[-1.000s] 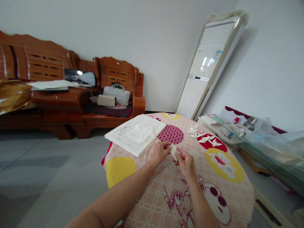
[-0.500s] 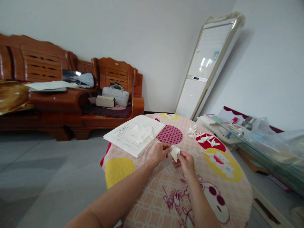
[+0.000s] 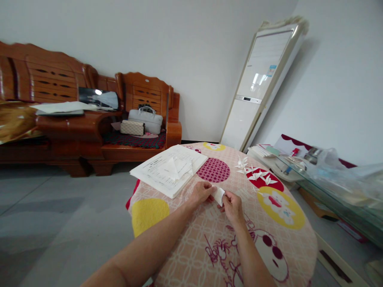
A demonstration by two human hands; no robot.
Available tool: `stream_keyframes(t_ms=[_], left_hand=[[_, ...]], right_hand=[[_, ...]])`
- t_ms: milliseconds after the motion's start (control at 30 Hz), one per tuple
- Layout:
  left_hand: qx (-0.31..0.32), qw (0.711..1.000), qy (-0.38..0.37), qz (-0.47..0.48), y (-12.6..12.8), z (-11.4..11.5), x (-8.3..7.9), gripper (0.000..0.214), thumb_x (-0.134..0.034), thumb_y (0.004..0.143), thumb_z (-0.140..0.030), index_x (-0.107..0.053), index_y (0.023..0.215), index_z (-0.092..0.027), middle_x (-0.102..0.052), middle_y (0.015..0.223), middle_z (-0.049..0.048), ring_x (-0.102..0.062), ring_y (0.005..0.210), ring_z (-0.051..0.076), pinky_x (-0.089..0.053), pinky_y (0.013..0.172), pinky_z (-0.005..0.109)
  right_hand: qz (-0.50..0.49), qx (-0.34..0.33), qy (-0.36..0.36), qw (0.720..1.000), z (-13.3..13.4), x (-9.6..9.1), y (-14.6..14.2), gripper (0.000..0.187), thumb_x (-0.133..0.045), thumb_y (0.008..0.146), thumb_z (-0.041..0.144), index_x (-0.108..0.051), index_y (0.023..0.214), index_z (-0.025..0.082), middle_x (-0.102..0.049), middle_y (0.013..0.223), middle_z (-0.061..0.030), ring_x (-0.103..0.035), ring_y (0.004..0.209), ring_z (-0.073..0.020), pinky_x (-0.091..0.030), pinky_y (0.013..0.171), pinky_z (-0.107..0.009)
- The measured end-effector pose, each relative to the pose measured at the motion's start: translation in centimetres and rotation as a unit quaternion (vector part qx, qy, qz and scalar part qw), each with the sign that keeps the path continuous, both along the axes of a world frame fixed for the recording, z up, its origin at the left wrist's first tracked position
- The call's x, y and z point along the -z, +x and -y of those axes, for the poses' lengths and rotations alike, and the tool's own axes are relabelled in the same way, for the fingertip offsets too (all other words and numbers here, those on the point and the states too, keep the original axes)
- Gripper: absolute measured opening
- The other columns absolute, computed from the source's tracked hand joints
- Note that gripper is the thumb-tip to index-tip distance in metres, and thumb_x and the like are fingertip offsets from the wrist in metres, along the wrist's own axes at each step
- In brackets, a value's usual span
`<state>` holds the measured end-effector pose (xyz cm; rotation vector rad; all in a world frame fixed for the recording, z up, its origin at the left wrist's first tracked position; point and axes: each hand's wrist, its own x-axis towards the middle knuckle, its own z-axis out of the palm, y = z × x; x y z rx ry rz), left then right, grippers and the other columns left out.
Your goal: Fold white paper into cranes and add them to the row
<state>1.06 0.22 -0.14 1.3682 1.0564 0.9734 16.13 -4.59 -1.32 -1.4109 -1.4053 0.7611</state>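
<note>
A small folded piece of white paper (image 3: pixel 219 195) is held between my two hands, just above the patterned tablecloth (image 3: pixel 191 247). My left hand (image 3: pixel 203 192) pinches its left edge with thumb and fingers. On the other side, my right hand (image 3: pixel 232 206) grips the right edge, its lower fingers curled behind the paper and partly hidden. Several white folded paper cranes (image 3: pixel 260 175) lie beyond my right hand, some on a red spot of the cloth. Left of my hands rests a stack of printed sheets (image 3: pixel 152 173) with smaller folded white papers (image 3: pixel 174 168) on top.
A glass-topped table (image 3: pixel 329 195) with a plastic bag (image 3: pixel 324 163) and clutter stands close on the right. Behind are a tall white air conditioner (image 3: pixel 248 91) and a wooden armchair (image 3: pixel 173 131) holding a grey handbag (image 3: pixel 149 119) and a quilted purse (image 3: pixel 132 128).
The folded paper has shifted slightly left and down and is turned a little. My right hand has moved slightly left with it; both hands keep their hold.
</note>
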Motion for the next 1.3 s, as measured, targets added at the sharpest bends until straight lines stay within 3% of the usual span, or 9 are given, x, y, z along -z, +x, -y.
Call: stream_keyframes(t_ms=[133, 267, 467, 600, 867, 1100, 1300], left_hand=[[0.0, 1.0, 0.005, -0.012, -0.1, -0.1, 0.0, 0.016, -0.061, 0.072, -0.029, -0.054, 0.067, -0.015, -0.057, 0.051, -0.0029, -0.055, 0.044, 0.011, -0.038, 0.041, 0.018], [0.007, 1.0, 0.011, -0.003, 0.0, -0.2, 0.0, 0.009, -0.058, 0.069, -0.021, -0.059, 0.072, -0.013, -0.058, 0.056, -0.0019, -0.055, 0.046, 0.01, -0.041, 0.044, 0.018], [0.04, 0.999, 0.013, -0.007, 0.0, -0.6, 0.3, 0.029, -0.051, 0.062, -0.009, -0.068, 0.085, -0.01, -0.064, 0.067, 0.0002, -0.054, 0.05, 0.007, -0.039, 0.045, 0.015], [0.069, 0.997, 0.017, 0.002, 0.0, -0.7, 0.3, 0.024, -0.052, 0.059, -0.007, -0.067, 0.078, -0.008, -0.062, 0.064, -0.001, -0.051, 0.05, 0.007, -0.039, 0.046, 0.015], [0.064, 0.998, 0.015, -0.008, -0.1, -0.6, 0.3, 0.006, -0.057, 0.068, -0.017, -0.06, 0.068, -0.012, -0.056, 0.057, -0.0039, -0.049, 0.045, 0.007, -0.039, 0.044, 0.018], [0.073, 0.994, 0.077, -0.025, -0.4, -1.1, 1.2, 0.019, -0.06, 0.073, -0.031, -0.058, 0.067, -0.014, -0.049, 0.052, -0.0057, -0.042, 0.041, 0.006, -0.029, 0.04, 0.018], [0.058, 0.994, 0.091, 0.012, -0.4, -0.7, 0.3, 0.022, -0.06, 0.073, -0.035, -0.062, 0.075, -0.013, -0.052, 0.055, -0.0037, -0.043, 0.043, 0.007, -0.031, 0.041, 0.018]], right_hand=[[-0.002, -0.001, 0.01, 1.0, 0.2, -0.4, -0.1, 0.02, -0.05, 0.077, 0.031, -0.063, 0.072, 0.017, -0.059, 0.054, 0.0021, -0.061, 0.046, -0.0154, -0.041, 0.037, -0.019], [-0.016, -0.002, 0.007, 1.0, 0.2, -0.3, -0.1, 0.023, -0.051, 0.076, 0.033, -0.066, 0.077, 0.015, -0.062, 0.057, 0.0003, -0.062, 0.047, -0.0164, -0.042, 0.037, -0.021], [-0.014, 0.002, 0.0, 1.0, -0.1, 0.1, 0.1, 0.027, -0.052, 0.077, 0.033, -0.067, 0.083, 0.012, -0.063, 0.058, -0.0009, -0.063, 0.048, -0.0178, -0.045, 0.038, -0.022], [-0.041, 0.016, -0.005, 0.999, -0.2, 0.4, 0.3, 0.025, -0.053, 0.074, 0.031, -0.068, 0.082, 0.012, -0.065, 0.056, -0.0008, -0.063, 0.047, -0.0175, -0.044, 0.036, -0.021], [-0.147, 0.025, -0.056, 0.987, -0.2, 0.4, 0.1, 0.033, -0.06, 0.072, 0.038, -0.07, 0.088, 0.011, -0.071, 0.062, -0.0038, -0.065, 0.046, -0.0194, -0.045, 0.034, -0.023], [-0.24, 0.004, -0.07, 0.968, 0.5, -0.8, -0.2, 0.03, -0.069, 0.065, 0.036, -0.072, 0.083, 0.012, -0.069, 0.058, -0.0026, -0.06, 0.043, -0.0169, -0.044, 0.036, -0.023], [-0.279, -0.035, -0.089, 0.955, 0.6, -0.9, 0.0, 0.03, -0.071, 0.061, 0.029, -0.072, 0.085, 0.012, -0.071, 0.062, -0.0034, -0.062, 0.046, -0.0164, -0.046, 0.04, -0.023]])
